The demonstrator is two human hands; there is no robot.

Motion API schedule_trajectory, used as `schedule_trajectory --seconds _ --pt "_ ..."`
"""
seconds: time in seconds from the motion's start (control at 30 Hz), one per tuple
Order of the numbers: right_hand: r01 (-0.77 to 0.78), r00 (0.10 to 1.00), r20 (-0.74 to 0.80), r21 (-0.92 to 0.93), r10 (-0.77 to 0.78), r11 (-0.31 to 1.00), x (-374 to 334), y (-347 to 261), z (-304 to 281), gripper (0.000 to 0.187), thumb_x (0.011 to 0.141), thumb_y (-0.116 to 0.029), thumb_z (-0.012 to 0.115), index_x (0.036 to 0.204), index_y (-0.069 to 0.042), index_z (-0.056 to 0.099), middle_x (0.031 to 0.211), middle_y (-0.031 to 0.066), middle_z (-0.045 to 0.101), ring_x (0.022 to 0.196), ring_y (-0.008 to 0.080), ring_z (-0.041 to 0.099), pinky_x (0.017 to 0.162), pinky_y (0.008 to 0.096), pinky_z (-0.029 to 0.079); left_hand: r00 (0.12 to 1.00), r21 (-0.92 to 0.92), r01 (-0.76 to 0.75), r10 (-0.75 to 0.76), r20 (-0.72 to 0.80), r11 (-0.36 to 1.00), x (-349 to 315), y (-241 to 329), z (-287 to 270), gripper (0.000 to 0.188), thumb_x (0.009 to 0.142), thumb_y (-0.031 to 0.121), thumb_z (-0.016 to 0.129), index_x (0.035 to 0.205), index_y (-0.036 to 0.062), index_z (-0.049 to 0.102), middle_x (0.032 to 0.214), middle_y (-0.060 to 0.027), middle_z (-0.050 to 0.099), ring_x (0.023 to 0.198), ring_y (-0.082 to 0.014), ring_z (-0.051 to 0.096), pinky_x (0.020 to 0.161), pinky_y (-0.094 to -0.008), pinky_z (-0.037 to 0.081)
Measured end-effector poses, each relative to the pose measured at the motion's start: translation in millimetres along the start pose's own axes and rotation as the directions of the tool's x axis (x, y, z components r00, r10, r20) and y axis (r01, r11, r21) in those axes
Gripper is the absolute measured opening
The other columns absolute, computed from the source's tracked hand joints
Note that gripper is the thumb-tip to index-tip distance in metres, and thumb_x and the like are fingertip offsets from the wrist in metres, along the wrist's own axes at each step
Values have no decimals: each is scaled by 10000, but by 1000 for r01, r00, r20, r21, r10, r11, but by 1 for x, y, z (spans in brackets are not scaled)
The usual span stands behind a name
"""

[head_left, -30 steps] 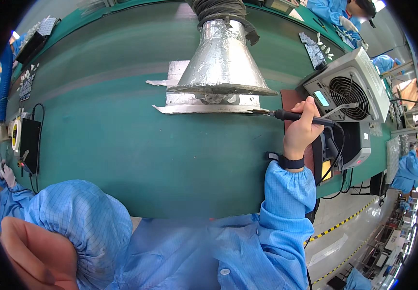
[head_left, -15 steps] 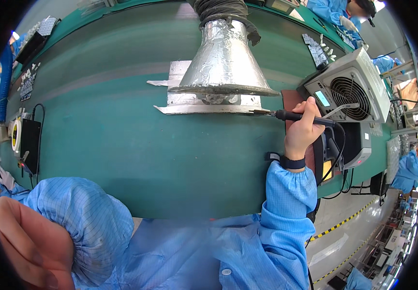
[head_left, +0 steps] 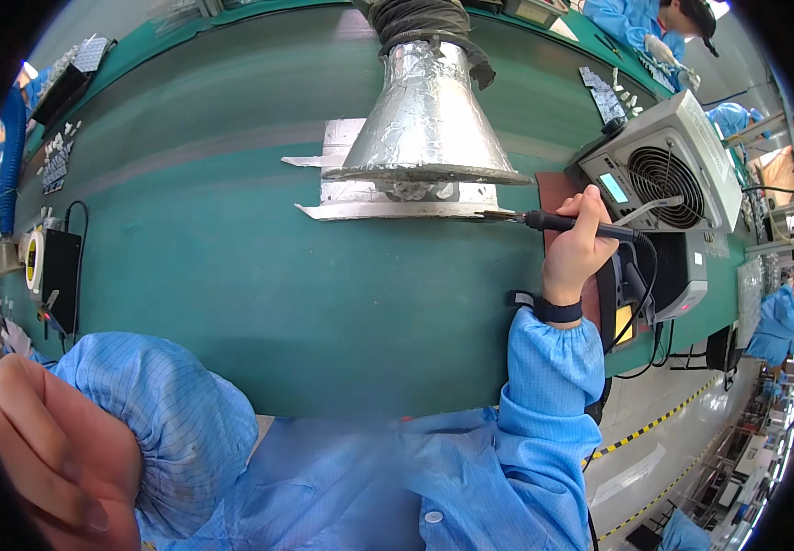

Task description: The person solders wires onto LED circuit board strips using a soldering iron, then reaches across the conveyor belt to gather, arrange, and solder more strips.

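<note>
Right hand (head_left: 573,262), 3 o'clock: fingers pinching black-handled soldering iron (head_left: 551,221), its tip toward 9, near metal plate's (head_left: 351,210) right end | Metal plate: 12 o'clock, under foil-covered hood (head_left: 424,129) | Left hand (head_left: 66,450), 8 o'clock: fingers bent, grip cannot be told at dark rim | Fan unit (head_left: 637,213): 2 o'clock

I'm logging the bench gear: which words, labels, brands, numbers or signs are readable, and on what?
None can be read.
Lit screen on the white fan unit: too small.
White label on the dark box: too small.
Black corded tool in the right hand: no readable text.
</note>
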State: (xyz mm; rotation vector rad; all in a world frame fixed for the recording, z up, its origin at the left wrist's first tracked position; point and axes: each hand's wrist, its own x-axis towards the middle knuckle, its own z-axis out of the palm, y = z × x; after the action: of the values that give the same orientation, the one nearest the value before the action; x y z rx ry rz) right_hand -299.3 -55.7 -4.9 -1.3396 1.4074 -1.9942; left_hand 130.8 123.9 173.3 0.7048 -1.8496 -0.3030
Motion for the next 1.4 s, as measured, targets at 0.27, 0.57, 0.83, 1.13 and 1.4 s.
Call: schedule_trajectory --seconds 0.27,0.57,0.83,1.13,1.4 --pt "-3 1000 -3 0 3 1000 0 0 -2 411 959 -164 525 581 -3 510 596 43 508 593 120 467 602 270 369 996 74 -17 11 91 997 8 -6 13 205 836 403 702 670 336 602 650 169 536 722 8 432 710 -256 265" --pt "-17 1000 3 17 16 1000 0 0 -2 410 959 -161 524 580 -5 502 594 36 500 583 117 457 591 269 365 997 -264 68 -73 -9 962 34 6 61 199 897 322 636 760 195 568 639 65 512 637 -57 447 654 -267 315" --pt "9 1000 13 -11 -8 1000 1 3 -5 409 959 -164 524 583 -4 505 597 36 505 590 115 457 595 265 361 999 -355 32 -31 8 934 23 21 62 126 901 255 640 894 154 565 597 41 526 548 -97 469 568 -274 355" --pt "-15 1000 11 -12 15 1000 0 -1 3 419 962 -180 521 583 -2 501 598 33 500 592 111 449 586 263 344 1000 -404 -5 9 7 915 56 14 90 167 905 188 643 1029 112 562 555 17 541 458 -138 491 482 -282 396" --pt "-17 1000 10 -11 17 1000 -1 0 0 418 961 -171 519 577 -8 498 594 33 497 585 114 452 586 264 352 997 -349 -49 67 40 936 52 11 83 173 903 230 654 1005 127 558 565 21 523 491 -142 495 497 -280 384"
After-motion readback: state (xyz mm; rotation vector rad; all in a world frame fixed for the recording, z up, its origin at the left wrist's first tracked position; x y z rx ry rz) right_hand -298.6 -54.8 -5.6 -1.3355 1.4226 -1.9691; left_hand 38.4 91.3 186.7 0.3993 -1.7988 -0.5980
